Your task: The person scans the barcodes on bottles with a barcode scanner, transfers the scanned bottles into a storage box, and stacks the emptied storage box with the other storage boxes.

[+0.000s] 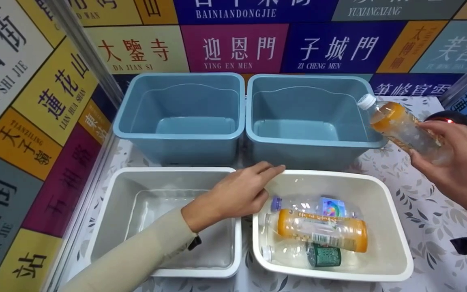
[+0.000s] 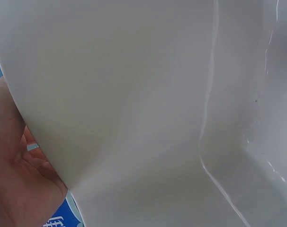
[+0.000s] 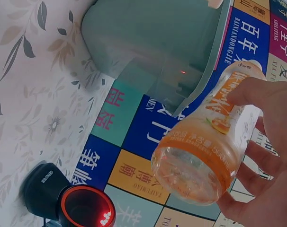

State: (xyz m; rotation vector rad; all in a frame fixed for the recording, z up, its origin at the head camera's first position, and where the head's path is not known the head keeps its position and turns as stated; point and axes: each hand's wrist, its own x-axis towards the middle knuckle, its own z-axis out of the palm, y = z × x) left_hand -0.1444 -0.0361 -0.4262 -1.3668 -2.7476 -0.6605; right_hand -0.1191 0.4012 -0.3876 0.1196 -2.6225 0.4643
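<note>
My right hand [image 1: 460,162] grips a clear plastic bottle [image 1: 410,127] with an orange label and white cap, tilted beside the right blue bin [image 1: 310,144]. In the right wrist view the bottle [image 3: 210,137] shows its base, with the fingers and thumb around its side. My left hand [image 1: 239,190] is at the near left corner of the right white bin [image 1: 395,227], fingers loosely bent. Inside that bin lie an orange-labelled bottle [image 1: 322,231], a purple-capped bottle [image 1: 298,202] and a green-labelled bottle [image 1: 324,255]. The left wrist view partly hides the left hand [image 2: 25,175] behind a white wall.
A left white bin [image 1: 103,219] lies under the left forearm, and a left blue bin [image 1: 176,136] stands behind it. A black scanner [image 3: 67,198] with a red light sits on the leaf-patterned tabletop [image 3: 39,109]. Printed panels [image 1: 233,48] rise behind the bins.
</note>
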